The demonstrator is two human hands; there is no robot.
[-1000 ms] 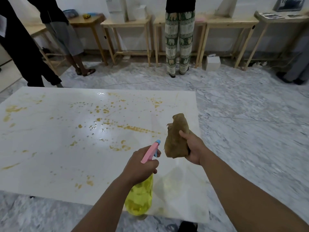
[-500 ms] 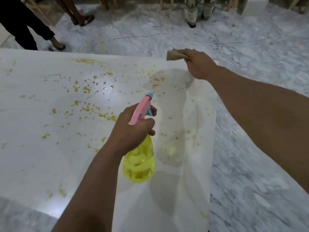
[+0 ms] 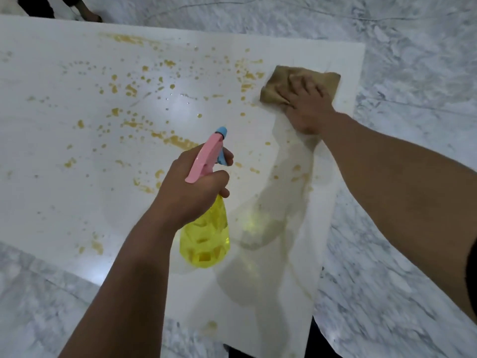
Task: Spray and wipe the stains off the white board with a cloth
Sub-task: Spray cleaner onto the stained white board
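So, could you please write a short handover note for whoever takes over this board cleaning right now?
Left hand grips the yellow spray bottle with the pink trigger, held above the board.
Right hand presses the brown cloth flat near the far right corner of the white board.
Done: nothing looks fully clean; faint smears on the right strip.
Left: orange-yellow stains across the centre and left.

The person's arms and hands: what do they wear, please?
Both forearms are bare, with no sleeve showing on them. The left hand and the right hand wear no gloves, and no rings or watch can be seen. A dark edge, maybe a sleeve, appears near the right upper arm.
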